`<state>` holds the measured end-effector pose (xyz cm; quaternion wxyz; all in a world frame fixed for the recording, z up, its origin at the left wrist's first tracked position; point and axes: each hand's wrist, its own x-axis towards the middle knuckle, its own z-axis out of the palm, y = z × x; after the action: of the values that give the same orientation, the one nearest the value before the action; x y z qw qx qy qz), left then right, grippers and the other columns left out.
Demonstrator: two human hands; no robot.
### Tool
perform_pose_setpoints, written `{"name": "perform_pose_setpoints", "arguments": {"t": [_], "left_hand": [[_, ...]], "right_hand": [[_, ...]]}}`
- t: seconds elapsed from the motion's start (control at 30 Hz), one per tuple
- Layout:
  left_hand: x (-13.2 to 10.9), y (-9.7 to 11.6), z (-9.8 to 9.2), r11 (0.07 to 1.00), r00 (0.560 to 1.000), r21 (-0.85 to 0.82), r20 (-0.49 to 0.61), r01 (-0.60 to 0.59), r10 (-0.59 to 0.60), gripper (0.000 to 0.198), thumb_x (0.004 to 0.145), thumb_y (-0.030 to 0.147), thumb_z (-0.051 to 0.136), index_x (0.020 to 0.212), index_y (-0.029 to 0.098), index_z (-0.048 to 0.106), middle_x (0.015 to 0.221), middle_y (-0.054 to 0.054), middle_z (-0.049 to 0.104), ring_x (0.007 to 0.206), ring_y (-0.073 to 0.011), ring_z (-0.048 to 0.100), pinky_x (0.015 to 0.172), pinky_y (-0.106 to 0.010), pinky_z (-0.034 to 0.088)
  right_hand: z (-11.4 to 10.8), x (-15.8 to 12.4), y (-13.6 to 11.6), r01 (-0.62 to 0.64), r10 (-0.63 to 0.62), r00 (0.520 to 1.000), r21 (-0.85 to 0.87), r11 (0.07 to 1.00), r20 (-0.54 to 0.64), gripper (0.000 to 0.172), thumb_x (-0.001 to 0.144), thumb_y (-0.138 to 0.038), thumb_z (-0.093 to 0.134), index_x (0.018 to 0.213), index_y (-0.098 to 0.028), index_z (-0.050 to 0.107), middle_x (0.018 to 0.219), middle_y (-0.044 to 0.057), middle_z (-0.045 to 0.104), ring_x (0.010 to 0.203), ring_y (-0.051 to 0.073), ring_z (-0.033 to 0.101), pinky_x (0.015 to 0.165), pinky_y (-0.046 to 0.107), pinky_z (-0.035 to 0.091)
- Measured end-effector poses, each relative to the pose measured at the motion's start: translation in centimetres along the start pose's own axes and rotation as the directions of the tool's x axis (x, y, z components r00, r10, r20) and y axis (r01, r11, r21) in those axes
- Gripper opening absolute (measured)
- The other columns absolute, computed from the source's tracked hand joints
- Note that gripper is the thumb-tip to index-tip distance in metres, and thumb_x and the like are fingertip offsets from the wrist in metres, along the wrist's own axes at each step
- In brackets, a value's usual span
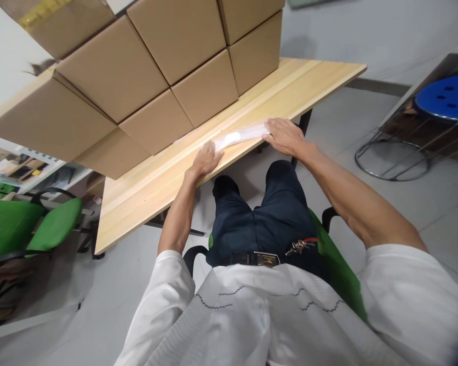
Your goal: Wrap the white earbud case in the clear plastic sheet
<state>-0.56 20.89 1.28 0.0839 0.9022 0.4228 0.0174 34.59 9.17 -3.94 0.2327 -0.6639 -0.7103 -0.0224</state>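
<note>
Resting palm down on a wooden table (145, 203), a seated person's two hands meet one long white package (244, 134), one hand at each end. The left hand (207, 158) lies on the left end, fingers extended and thumb spread. The right hand (285, 136) lies flat over the right end, fingers reaching left. Neither is curled into a fist; whether any fingertips pinch the wrapping, I cannot tell.

The package is thin, narrow and shiny, lying near the table's near edge. Its long axis runs from near left to far right, roughly along that edge. Both ends are partly covered, so I cannot tell which is its front.

At least eight cardboard boxes (204, 91) are stacked along the far side, the one at upper left bearing yellow tape. A narrow strip of tabletop separates the package from the boxes. More wood extends to the table's left end and past the stack to its right corner. The person's knees are just below the near edge.

Two green chairs show: one under the person, one (57, 229) at left. One blue stool (448, 96) stands at right, well apart from the table. One bunch of keys (299, 246) hangs at the person's right hip.
</note>
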Motion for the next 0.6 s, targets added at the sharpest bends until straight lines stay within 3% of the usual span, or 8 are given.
{"name": "perform_pose_setpoints", "arguments": {"t": [0.17, 0.27, 0.37, 0.47, 0.6], "left_hand": [[-1.4, -0.8, -0.7, 0.998, 0.999, 0.019, -0.012, 0.053, -0.053, 0.096, 0.115, 0.072, 0.031, 0.180, 0.001, 0.033, 0.192, -0.032, 0.025, 0.184, -0.0398, 0.022, 0.150, -0.059, 0.018], [-1.8, -0.4, -0.7, 0.997, 0.991, -0.001, -0.115, 0.072, -0.072, 0.099, 0.114, 0.075, 0.033, 0.182, 0.004, 0.029, 0.192, -0.031, 0.025, 0.184, -0.0398, 0.020, 0.151, -0.060, 0.013], [-1.0, 1.3, -0.2, 0.999, 0.982, -0.026, -0.188, -0.036, 0.031, 0.103, 0.111, 0.082, 0.040, 0.187, 0.014, 0.024, 0.195, -0.024, 0.023, 0.185, -0.0401, 0.017, 0.151, -0.061, 0.008], [0.7, 3.7, 0.3, 0.987, 0.979, -0.033, -0.139, -0.157, 0.151, 0.102, 0.110, 0.083, 0.044, 0.187, 0.018, 0.028, 0.195, -0.021, 0.025, 0.185, -0.0423, 0.015, 0.150, -0.064, 0.009], [2.0, 5.0, 0.9, 0.974, 0.972, -0.049, -0.093, -0.219, 0.214, 0.091, 0.115, 0.078, 0.034, 0.187, 0.022, 0.031, 0.195, -0.019, 0.028, 0.185, -0.0376, 0.021, 0.149, -0.063, 0.013]], "right_hand": [[-0.6, 0.0, 0.2, -0.027, 0.027, 1.000, 0.012, 1.000, 0.009, 0.085, 0.118, -0.063, 0.024, 0.179, -0.007, 0.046, 0.185, 0.024, 0.045, 0.174, 0.044, 0.038, 0.142, 0.071, 0.026], [-1.1, 0.0, -1.2, -0.046, 0.047, 0.998, 0.025, 0.999, -0.036, 0.087, 0.119, -0.064, 0.026, 0.184, -0.008, 0.036, 0.187, 0.025, 0.039, 0.177, 0.046, 0.032, 0.142, 0.075, 0.021], [-0.9, 0.5, -4.2, 0.021, -0.019, 0.998, 0.035, 0.999, -0.061, 0.086, 0.120, -0.065, 0.028, 0.188, -0.012, 0.028, 0.189, 0.021, 0.037, 0.178, 0.045, 0.030, 0.144, 0.073, 0.017], [-0.1, 1.0, -6.8, 0.097, -0.098, 0.995, 0.041, 0.994, 0.012, 0.083, 0.120, -0.063, 0.029, 0.187, -0.014, 0.031, 0.187, 0.020, 0.043, 0.177, 0.041, 0.034, 0.145, 0.070, 0.020], [0.6, 0.6, -6.5, 0.093, -0.094, 0.993, 0.019, 0.995, 0.073, 0.077, 0.121, -0.053, 0.026, 0.181, -0.009, 0.041, 0.184, 0.022, 0.048, 0.175, 0.040, 0.038, 0.144, 0.068, 0.026]]}}
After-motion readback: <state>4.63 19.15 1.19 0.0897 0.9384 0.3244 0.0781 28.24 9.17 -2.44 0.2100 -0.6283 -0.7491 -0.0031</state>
